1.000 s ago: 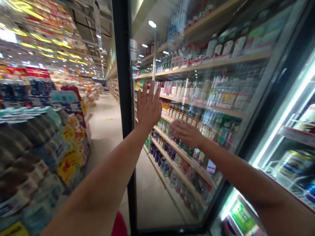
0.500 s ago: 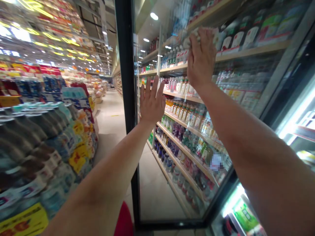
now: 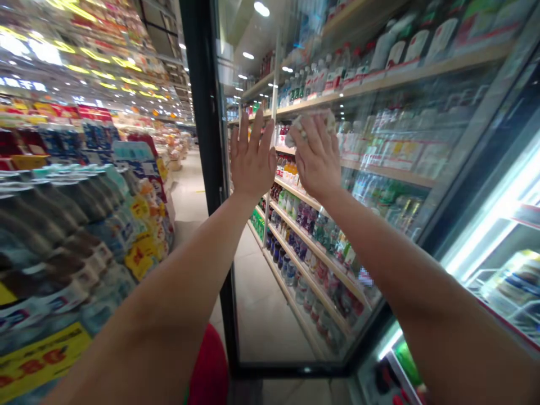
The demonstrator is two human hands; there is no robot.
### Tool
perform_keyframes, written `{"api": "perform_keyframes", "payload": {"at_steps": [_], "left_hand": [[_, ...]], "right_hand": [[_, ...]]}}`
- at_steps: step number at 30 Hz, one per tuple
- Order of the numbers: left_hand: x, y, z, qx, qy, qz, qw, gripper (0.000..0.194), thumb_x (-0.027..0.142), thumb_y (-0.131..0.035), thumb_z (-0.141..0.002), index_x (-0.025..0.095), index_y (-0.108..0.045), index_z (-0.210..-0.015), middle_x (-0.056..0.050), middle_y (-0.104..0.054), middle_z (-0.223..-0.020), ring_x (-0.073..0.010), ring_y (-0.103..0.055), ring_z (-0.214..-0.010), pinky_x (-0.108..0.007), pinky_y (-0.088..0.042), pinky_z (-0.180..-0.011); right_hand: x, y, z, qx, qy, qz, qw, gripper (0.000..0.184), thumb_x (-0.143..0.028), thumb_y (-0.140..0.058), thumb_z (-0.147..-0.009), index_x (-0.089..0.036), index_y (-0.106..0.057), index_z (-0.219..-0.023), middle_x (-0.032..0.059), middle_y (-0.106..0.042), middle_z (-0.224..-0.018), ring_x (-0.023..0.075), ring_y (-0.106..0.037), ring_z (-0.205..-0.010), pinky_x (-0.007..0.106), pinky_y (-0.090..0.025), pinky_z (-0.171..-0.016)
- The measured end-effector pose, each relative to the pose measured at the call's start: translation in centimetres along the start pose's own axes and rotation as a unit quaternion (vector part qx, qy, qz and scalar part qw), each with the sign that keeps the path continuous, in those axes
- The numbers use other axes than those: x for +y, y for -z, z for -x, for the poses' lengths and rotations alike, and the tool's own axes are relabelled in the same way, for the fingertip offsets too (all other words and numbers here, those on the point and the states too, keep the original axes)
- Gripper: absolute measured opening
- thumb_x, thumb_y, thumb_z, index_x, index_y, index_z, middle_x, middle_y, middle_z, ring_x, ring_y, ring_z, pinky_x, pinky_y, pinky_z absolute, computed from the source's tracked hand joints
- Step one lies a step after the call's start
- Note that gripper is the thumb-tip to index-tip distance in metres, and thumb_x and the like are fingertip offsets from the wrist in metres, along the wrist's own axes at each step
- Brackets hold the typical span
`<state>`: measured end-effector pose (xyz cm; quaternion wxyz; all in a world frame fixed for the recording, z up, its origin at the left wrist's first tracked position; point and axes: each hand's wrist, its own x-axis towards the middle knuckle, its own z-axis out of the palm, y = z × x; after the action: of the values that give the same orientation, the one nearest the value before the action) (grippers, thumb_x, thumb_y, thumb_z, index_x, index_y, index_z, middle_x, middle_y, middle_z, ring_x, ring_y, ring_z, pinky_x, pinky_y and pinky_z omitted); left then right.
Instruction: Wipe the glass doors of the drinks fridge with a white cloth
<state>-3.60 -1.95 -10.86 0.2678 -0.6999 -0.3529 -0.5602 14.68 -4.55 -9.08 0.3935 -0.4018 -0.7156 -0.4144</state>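
Observation:
A tall glass door point(image 3: 270, 332) with a black frame stands swung open in front of me. My left hand point(image 3: 252, 160) lies against the glass near the frame's left side, fingers stretched up and apart, holding nothing. To its right, my right hand point(image 3: 317, 160) presses a crumpled pale cloth point(image 3: 328, 119) to the pane; the cloth shows past the fingertips. Shelves of bottles point(image 3: 320, 219) appear in the glass behind both hands. Whether they are reflected or seen through it, I cannot fully tell.
On the left, packed bottles point(image 3: 63, 208) are stacked beside a yellow price sign point(image 3: 42, 360). A pale-floored aisle point(image 3: 188, 194) runs back between them and the door. The lit cooler interior point(image 3: 502, 264) opens at the right. Something red point(image 3: 208, 365) shows at the bottom.
My right hand has moved the cloth down and left across the glass, closer to my left hand. My left hand stays against the pane. The view has shifted slightly.

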Motion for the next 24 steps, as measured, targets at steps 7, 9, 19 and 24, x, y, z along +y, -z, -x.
{"api": "perform_keyframes", "payload": {"at_steps": [7, 9, 19, 24], "left_hand": [[-0.2, -0.2, -0.1, 0.010, -0.011, -0.031, 0.999, 0.057, 0.044, -0.027, -0.108, 0.021, -0.034, -0.159, 0.004, -0.017, -0.171, -0.0144, 0.006, -0.159, -0.045, 0.002, -0.134], [-0.1, -0.1, -0.1, 0.013, -0.011, -0.027, 1.000, 0.057, 0.045, -0.026, -0.107, 0.021, -0.037, -0.159, 0.005, -0.018, -0.170, -0.0164, 0.003, -0.159, -0.046, 0.001, -0.134], [0.8, 0.7, 0.2, 0.041, -0.028, -0.052, 0.997, 0.055, 0.034, -0.034, -0.105, 0.021, -0.040, -0.158, -0.001, -0.024, -0.168, -0.0188, -0.006, -0.159, -0.048, -0.011, -0.133], [0.7, 0.7, 0.2, 0.033, -0.028, -0.058, 0.997, 0.056, 0.037, -0.028, -0.106, 0.018, -0.041, -0.157, 0.000, -0.022, -0.169, -0.0184, -0.001, -0.159, -0.047, -0.007, -0.134]], "right_hand": [[-1.8, -1.5, 10.7, -0.049, 0.144, -0.019, 0.988, 0.051, -0.024, -0.046, -0.103, -0.028, -0.047, -0.154, 0.0029, -0.046, -0.159, 0.0243, -0.032, -0.155, 0.053, -0.025, -0.131], [-1.3, -1.7, 13.3, -0.066, 0.210, -0.031, 0.975, 0.051, -0.022, -0.050, -0.102, -0.028, -0.049, -0.153, 0.0024, -0.048, -0.158, 0.0234, -0.037, -0.152, 0.050, -0.029, -0.129], [8.3, 3.4, 7.2, -0.071, 0.328, -0.004, 0.942, 0.055, -0.018, -0.048, -0.101, -0.031, -0.042, -0.155, -0.0009, -0.040, -0.162, 0.0187, -0.031, -0.155, 0.050, -0.034, -0.126], [13.0, 7.6, -3.4, -0.009, 0.133, 0.026, 0.991, 0.049, -0.034, -0.031, -0.107, -0.022, -0.052, -0.149, 0.0050, -0.039, -0.164, 0.0237, -0.023, -0.157, 0.057, -0.025, -0.126]]}}
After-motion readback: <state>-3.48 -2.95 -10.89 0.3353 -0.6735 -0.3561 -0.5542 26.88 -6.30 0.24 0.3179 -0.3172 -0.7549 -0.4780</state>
